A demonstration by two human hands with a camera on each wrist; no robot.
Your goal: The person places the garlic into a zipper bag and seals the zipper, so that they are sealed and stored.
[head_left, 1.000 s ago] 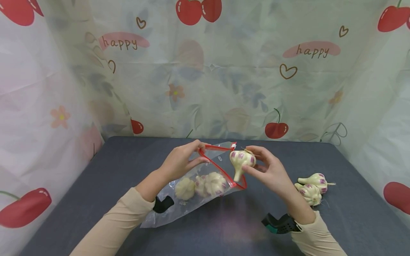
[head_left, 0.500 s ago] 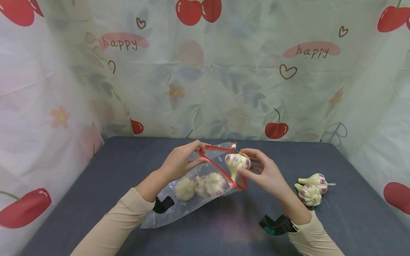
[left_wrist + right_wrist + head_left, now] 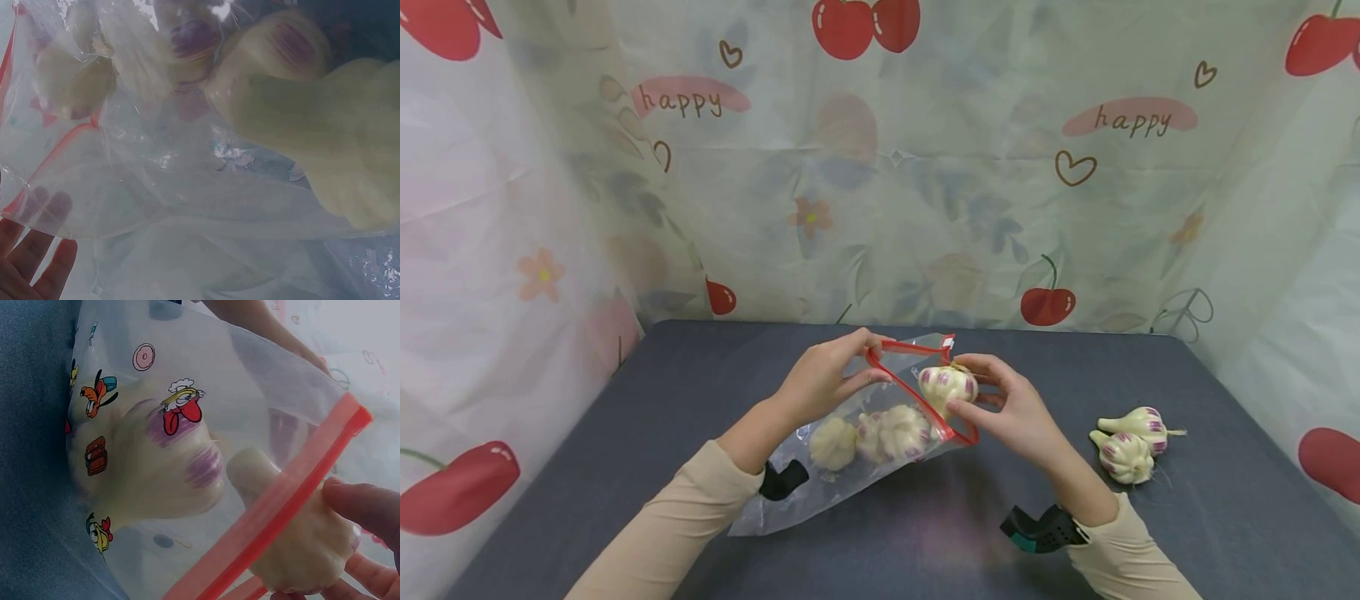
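A clear zip bag (image 3: 842,508) with a red-edged mouth lies slanted on the table, several garlic bulbs (image 3: 904,432) inside it. My left hand (image 3: 827,375) pinches the rim of the bag's mouth at its upper left, keeping it spread. In my right hand (image 3: 1011,408) a purple-streaked garlic bulb (image 3: 949,385) is held between thumb and fingers at the mouth. The right wrist view shows that bulb (image 3: 306,550) with its stem end past the red zip strip (image 3: 275,506), pointing into the bag. Cartoon prints on the bag partly cover the bulbs inside.
Two more garlic bulbs (image 3: 1131,442) lie together on the dark table (image 3: 700,367) at the right. A patterned curtain (image 3: 895,192) stands behind and along both sides. Dark wrist cameras (image 3: 1041,531) sit on the wrists.
My right hand has carried the garlic bulb left and slightly down, from beside the bag's mouth into it. The left hand and the bag have stayed in place.
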